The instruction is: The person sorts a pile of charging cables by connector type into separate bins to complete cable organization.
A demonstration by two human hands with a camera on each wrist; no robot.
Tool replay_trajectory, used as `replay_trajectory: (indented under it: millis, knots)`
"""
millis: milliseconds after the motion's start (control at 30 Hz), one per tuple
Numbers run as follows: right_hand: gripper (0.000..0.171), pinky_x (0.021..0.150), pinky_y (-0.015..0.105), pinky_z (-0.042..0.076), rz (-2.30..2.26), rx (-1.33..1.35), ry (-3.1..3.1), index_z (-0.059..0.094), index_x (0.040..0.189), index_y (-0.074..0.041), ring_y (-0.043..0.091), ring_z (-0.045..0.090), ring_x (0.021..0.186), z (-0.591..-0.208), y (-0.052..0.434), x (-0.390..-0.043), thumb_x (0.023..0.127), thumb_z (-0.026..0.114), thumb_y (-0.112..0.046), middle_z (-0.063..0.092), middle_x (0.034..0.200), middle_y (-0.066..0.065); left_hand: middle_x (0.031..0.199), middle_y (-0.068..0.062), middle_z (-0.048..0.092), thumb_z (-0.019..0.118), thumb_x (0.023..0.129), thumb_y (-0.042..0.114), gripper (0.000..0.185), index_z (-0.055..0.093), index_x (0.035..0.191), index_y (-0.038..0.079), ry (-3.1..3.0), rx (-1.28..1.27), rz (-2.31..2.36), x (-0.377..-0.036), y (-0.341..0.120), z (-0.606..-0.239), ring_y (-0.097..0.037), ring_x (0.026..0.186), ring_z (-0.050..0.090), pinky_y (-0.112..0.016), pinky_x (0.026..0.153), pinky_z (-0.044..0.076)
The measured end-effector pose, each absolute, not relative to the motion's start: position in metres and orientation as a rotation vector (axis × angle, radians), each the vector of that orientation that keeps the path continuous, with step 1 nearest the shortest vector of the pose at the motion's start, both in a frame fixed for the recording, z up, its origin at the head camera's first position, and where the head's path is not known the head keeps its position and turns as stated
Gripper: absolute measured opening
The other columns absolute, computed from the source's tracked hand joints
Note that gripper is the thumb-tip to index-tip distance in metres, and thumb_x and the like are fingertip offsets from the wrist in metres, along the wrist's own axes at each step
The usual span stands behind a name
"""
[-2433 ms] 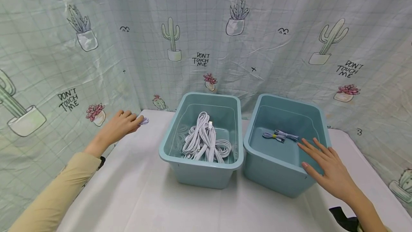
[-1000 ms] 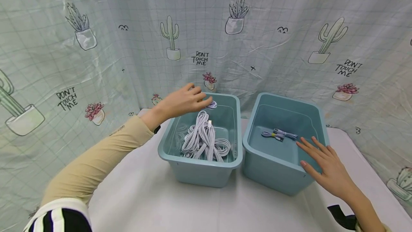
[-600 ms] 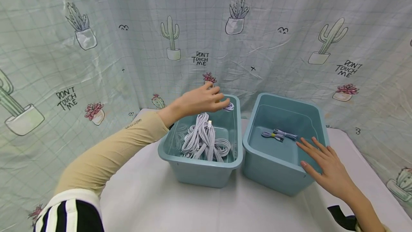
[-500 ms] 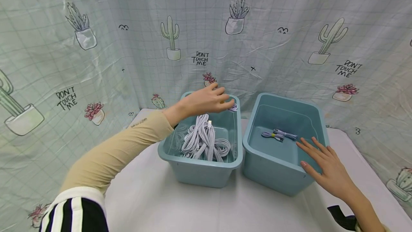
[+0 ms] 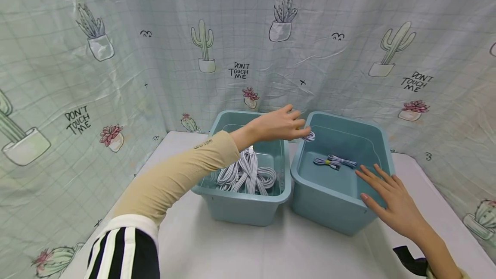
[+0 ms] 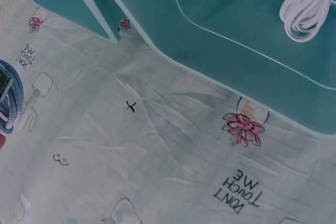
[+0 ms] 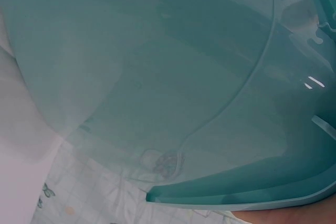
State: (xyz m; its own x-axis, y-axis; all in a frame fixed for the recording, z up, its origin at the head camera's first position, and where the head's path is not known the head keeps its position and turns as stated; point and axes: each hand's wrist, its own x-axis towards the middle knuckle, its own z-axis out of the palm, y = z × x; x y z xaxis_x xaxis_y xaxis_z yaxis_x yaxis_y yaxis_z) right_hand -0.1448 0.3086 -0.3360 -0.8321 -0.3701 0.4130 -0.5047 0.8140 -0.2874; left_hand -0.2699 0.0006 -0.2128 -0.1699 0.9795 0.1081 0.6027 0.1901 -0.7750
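Observation:
My left hand (image 5: 280, 124) pinches a coiled pale purple cable (image 5: 308, 136) above the gap between two blue-green bins, close to the right bin's far left rim. Part of this cable (image 6: 12, 98) shows at the left edge of the left wrist view, with a dark metallic end. Fingers outstretched, my right hand (image 5: 396, 206) rests at the near right rim of the right bin (image 5: 329, 214). Inside that bin lie two small bundled cables, one with a yellow tie (image 5: 327, 163) and one bluish purple (image 5: 342, 161). Several coiled white cables (image 5: 249, 175) fill the left bin (image 5: 240, 210).
Both bins stand side by side on a white-covered table (image 5: 217, 249). A curtain (image 5: 333, 63) printed with cacti hangs behind them and along the left side. My left forearm (image 5: 182, 171) crosses over the left bin and hides part of its contents.
My left hand has carried the cable from the table's far left edge, over the left bin, to the right bin's left rim. My right hand has stayed in place.

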Motion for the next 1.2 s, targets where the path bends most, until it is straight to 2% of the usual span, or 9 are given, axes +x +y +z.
replay_trajectory:
  millis: [400, 633, 867, 1200]
  knots:
    - [0.056, 0.103, 0.063, -0.002, 0.548, 0.657, -2.663, 0.036, 0.137, -0.023, 0.015, 0.006, 0.14, -0.336, 0.308, -0.144, 0.085, 0.057, -0.022, 0.021, 0.146, -0.016, 0.117, 0.002, 0.054, 0.033, 0.097, 0.015, 0.029, 0.043, 0.124, 0.019, -1.942, -1.509, 0.774, -0.277, 0.042, -0.218, -0.019, 0.102, 0.052, -0.031, 0.083, 0.04]
    - [0.056, 0.102, 0.063, -0.002, 0.538, 0.655, -2.668, 0.036, 0.137, -0.024, 0.014, 0.006, 0.14, -0.336, 0.308, -0.145, 0.085, 0.056, -0.023, 0.021, 0.146, -0.016, 0.121, 0.003, 0.052, 0.033, 0.097, 0.016, 0.031, 0.041, 0.127, 0.02, -1.992, -1.494, 0.773, -0.28, 0.064, -0.22, -0.019, 0.11, 0.05, -0.033, 0.091, 0.04]
    - [0.055, 0.102, 0.064, -0.002, 0.54, 0.651, -2.672, 0.037, 0.137, -0.022, 0.017, 0.007, 0.14, -0.335, 0.307, -0.145, 0.086, 0.056, -0.023, 0.022, 0.146, -0.014, 0.123, 0.005, 0.052, 0.03, 0.098, 0.022, 0.032, 0.04, 0.129, 0.021, -2.034, -1.48, 0.768, -0.286, 0.088, -0.222, -0.018, 0.111, 0.05, -0.032, 0.092, 0.04]
    - [0.056, 0.102, 0.064, -0.002, 0.549, 0.652, -2.674, 0.035, 0.137, -0.024, 0.02, 0.008, 0.14, -0.336, 0.308, -0.145, 0.085, 0.056, -0.023, 0.022, 0.146, -0.014, 0.128, 0.005, 0.05, 0.032, 0.098, 0.025, 0.034, 0.039, 0.13, 0.023, -2.143, -1.467, 0.729, -0.297, 0.108, -0.232, -0.017, 0.119, 0.046, -0.034, 0.1, 0.036]
